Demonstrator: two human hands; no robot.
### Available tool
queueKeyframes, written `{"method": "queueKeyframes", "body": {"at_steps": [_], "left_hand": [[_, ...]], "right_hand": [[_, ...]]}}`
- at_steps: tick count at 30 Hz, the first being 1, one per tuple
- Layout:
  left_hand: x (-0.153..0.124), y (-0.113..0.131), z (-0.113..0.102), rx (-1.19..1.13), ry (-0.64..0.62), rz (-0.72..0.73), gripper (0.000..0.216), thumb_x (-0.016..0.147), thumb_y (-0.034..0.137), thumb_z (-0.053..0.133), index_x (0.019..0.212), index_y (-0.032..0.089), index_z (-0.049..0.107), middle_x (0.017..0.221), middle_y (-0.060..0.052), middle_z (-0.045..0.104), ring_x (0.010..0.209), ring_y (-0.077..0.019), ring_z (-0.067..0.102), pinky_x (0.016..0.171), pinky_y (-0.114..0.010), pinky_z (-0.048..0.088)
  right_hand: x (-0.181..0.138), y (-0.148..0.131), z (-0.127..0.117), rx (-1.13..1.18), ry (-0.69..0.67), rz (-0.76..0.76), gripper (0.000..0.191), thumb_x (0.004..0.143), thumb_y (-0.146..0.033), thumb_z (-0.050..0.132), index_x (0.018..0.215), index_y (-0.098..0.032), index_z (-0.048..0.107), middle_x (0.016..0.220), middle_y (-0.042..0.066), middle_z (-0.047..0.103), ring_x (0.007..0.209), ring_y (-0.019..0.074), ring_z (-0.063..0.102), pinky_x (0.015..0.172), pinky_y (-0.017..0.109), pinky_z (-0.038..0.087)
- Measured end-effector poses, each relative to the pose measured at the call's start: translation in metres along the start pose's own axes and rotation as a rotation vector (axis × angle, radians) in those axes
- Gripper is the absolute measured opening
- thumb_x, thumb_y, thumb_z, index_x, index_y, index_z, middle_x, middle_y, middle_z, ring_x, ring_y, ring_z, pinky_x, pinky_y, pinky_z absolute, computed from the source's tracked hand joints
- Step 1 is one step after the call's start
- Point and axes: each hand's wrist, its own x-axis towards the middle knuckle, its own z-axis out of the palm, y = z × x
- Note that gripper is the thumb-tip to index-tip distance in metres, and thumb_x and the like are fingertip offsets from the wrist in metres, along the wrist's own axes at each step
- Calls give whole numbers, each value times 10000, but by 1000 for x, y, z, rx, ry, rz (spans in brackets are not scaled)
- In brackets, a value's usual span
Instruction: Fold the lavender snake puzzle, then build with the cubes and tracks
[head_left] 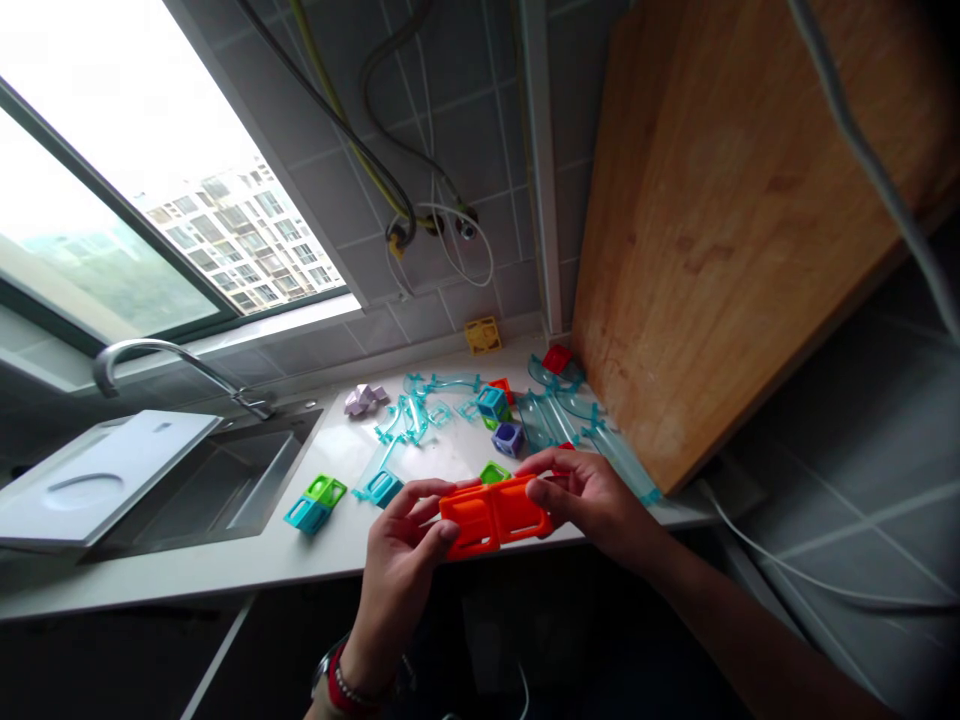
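Observation:
Two joined orange toy blocks (pixel 495 517) with cut-out sides are held up in front of the counter's near edge. My left hand (pixel 409 545) grips their left end between thumb and fingers. At the right end, my right hand (pixel 589 500) pinches them the same way. Just behind them a green block (pixel 495 472) shows in part. To the left of my left hand lie a blue block (pixel 383 487) and a joined pair, one green block (pixel 326 490) and one blue block (pixel 306 514). A purple block (pixel 508 438) and a stacked blue block (pixel 493 403) stand farther back.
Clear teal track pieces (pixel 412 415) lie on the white counter (pixel 330 545), with more track (pixel 555 420) by a leaning wooden board (pixel 720 220). A sink (pixel 255 485), partly under a white panel (pixel 112 480), and a faucet (pixel 172 350) are at left. Cables (pixel 375 170) hang behind.

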Motion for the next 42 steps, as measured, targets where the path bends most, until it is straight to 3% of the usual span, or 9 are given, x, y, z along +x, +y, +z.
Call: {"method": "queueKeyframes", "body": {"at_steps": [4, 8, 11, 18, 24, 32, 36, 39, 42], "left_hand": [[3, 1, 1, -31, 87, -98, 404, 866, 453, 794, 1110, 177, 629, 969, -57, 746, 775, -186, 762, 667, -277, 661], [5, 1, 0, -63, 103, -145, 421, 848, 474, 805, 1079, 170, 628, 941, -48, 737, 713, -166, 750, 598, -247, 647], [4, 2, 0, -72, 87, -126, 452, 800, 467, 849, 1063, 169, 634, 928, -57, 751, 721, -190, 763, 606, -260, 648], [1, 11, -1, -20, 25, -22, 444, 719, 365, 924, 1040, 182, 676, 1150, -130, 776, 984, -306, 779, 851, -406, 656], [4, 10, -4, 0, 20, -54, 430, 737, 374, 911, 1046, 167, 694, 1169, -152, 778, 1030, -335, 769, 886, -452, 649], [5, 9, -8, 70, 3, -60, 447, 712, 390, 923, 1043, 139, 760, 1194, -176, 771, 1075, -365, 753, 917, -467, 641], [3, 9, -10, 147, -17, -32, 414, 798, 400, 855, 1106, 134, 782, 1218, -181, 763, 1069, -370, 754, 903, -456, 648], [0, 8, -8, 213, -79, 27, 531, 788, 357, 868, 1273, 188, 730, 1368, -183, 690, 1112, -380, 737, 903, -441, 645], [-5, 7, -1, 351, -59, 131, 736, 618, 224, 976, 1301, 262, 705, 1472, -147, 619, 1229, -388, 678, 970, -422, 615]], "right_hand": [[-4, -8, -5, -300, -47, -245, 658, 788, -536, 853, 1352, -263, 653, 1471, 114, 584, 1173, 287, 668, 934, 396, 610], [-7, -11, -7, -479, -48, -333, 589, 828, -406, 849, 1365, -270, 650, 1285, 99, 706, 1081, 266, 702, 928, 408, 623], [-6, -9, -5, -413, -31, -270, 526, 834, -395, 840, 1309, -233, 683, 1236, 104, 724, 1050, 273, 727, 902, 402, 641], [-2, 0, -1, -130, -43, 9, 492, 831, -469, 833, 1204, -175, 703, 1098, 106, 767, 981, 283, 758, 833, 380, 633], [1, 7, 4, 33, -31, 63, 480, 802, -514, 849, 1062, -138, 702, 869, 67, 742, 785, 221, 747, 666, 300, 612], [3, 11, 7, 141, -36, 131, 495, 772, -524, 868, 1032, -127, 726, 933, 75, 742, 781, 205, 746, 640, 294, 644], [3, 11, 6, 149, -35, 153, 509, 760, -533, 874, 1030, -127, 732, 947, 82, 755, 806, 221, 758, 645, 307, 658], [3, 10, 6, 153, -29, 147, 512, 766, -534, 869, 1045, -130, 727, 978, 89, 763, 804, 219, 766, 653, 308, 662], [2, 10, 8, 153, -24, 147, 538, 774, -532, 864, 1089, -127, 702, 957, 85, 761, 750, 209, 771, 630, 296, 655]]}}
